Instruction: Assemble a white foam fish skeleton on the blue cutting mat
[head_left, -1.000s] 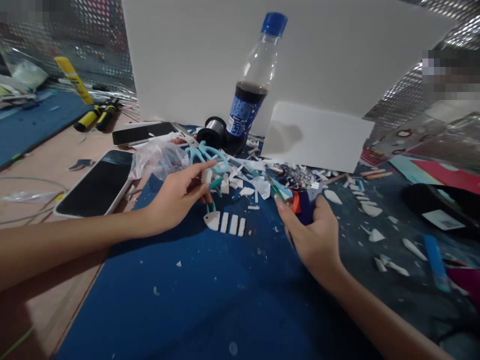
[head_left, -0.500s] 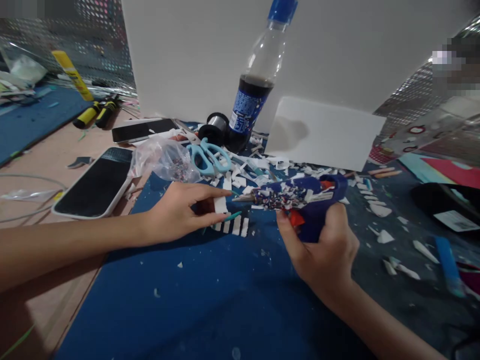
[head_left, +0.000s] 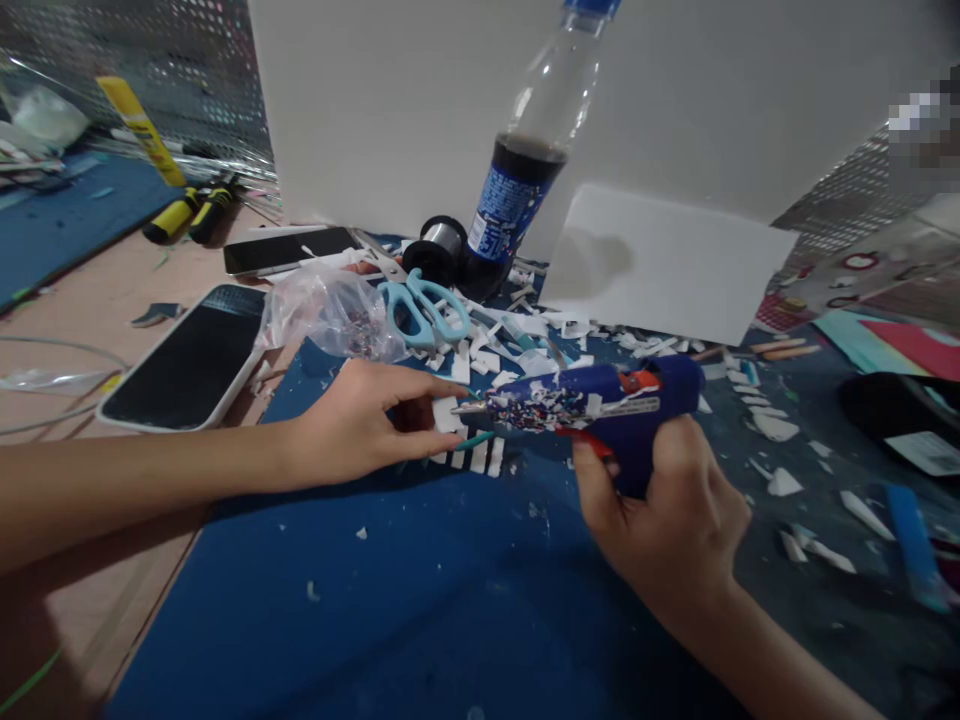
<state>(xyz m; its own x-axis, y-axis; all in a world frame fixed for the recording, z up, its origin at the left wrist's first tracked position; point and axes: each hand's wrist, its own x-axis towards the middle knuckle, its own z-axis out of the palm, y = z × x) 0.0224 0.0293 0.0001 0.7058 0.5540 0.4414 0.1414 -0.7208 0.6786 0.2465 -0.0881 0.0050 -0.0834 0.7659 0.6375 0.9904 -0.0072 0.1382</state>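
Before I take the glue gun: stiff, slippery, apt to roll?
The glue gun is probably stiff: it looks like hard plastic. The barrel, crusted with small scraps, likely feels rough, not slippery. Rolling seems unlikely, since the handle in the right hand juts from the barrel.

Single feed, head-worn. I look forward and down from behind the left hand [head_left: 367, 420] and right hand [head_left: 667, 520], both near, either side of centre; blue mat [head_left: 345, 600] lies closest, white board [head_left: 397, 110] backs the upper middle.
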